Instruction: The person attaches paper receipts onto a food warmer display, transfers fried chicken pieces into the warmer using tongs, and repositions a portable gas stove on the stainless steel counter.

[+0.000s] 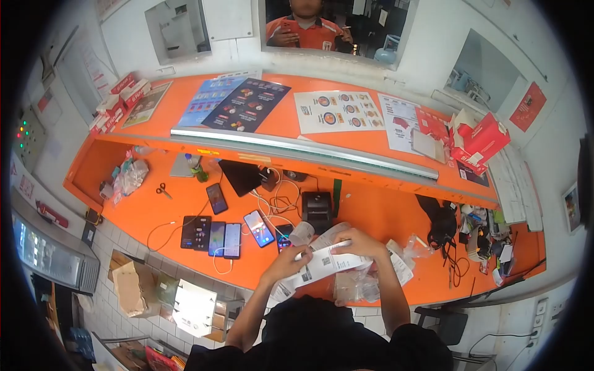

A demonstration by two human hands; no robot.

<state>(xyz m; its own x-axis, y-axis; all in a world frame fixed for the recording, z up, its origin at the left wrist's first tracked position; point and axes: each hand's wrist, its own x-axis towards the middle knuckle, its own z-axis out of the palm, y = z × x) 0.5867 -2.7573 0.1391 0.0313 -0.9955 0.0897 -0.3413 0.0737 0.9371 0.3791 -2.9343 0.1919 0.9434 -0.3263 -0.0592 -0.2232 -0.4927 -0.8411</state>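
Note:
A long printed receipt [326,262] stretches between my two hands over the front edge of the orange counter, its lower left end hanging down. My left hand [288,262] is closed on its left part, with a small white bit showing by the fingers. Pinching the upper right part of the strip is my right hand [360,243]. Just beyond the paper stand a black receipt printer [317,209] and a clear cup-like item [302,234]. Clear plastic packaging [357,288] lies beside my right forearm.
Several phones, including a lit one [258,228], lie to the left among white cables [276,201]. Scissors [163,191] and a green bottle [199,172] are farther left. A raised shelf [292,138] carries menus. Behind the window is a person [309,32] in orange.

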